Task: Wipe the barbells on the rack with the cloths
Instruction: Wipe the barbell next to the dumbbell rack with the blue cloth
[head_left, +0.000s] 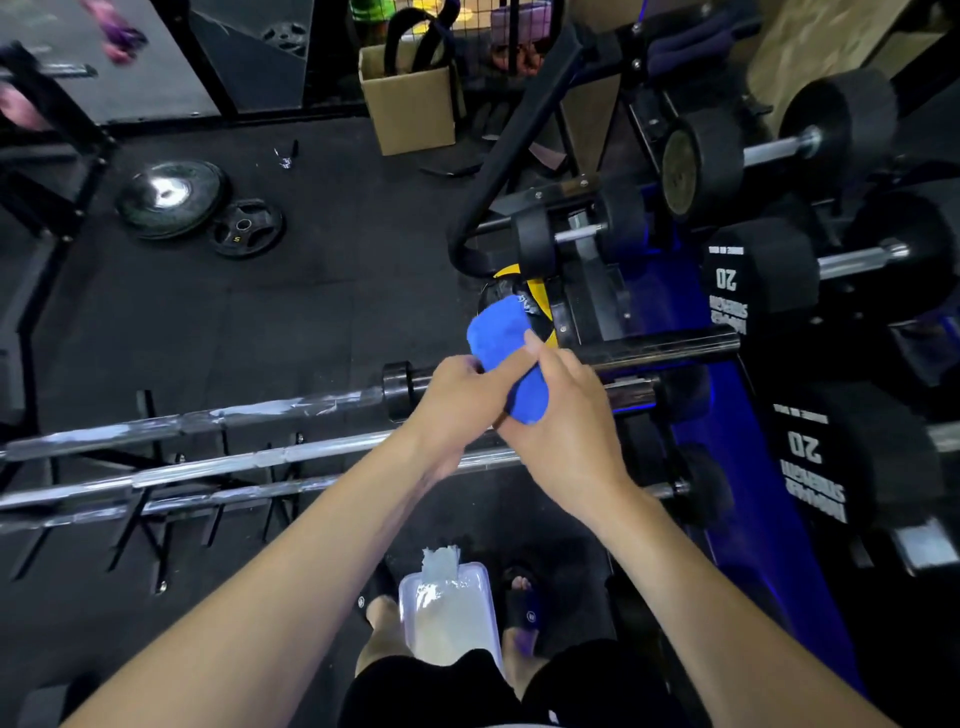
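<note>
A folded blue cloth sits between both my hands above the barbell rack. My right hand grips the cloth from below, thumb laid over its top. My left hand pinches the cloth's left edge. Several chrome barbells lie side by side on the low black rack, running from the left edge to under my hands. The nearest bar's black sleeve sticks out to the right, behind the cloth.
A white tub with a wipe sticking out stands on the floor between my feet. A dumbbell rack with 20-marked dumbbells fills the right. Weight plates lie on the floor at far left, a cardboard box behind.
</note>
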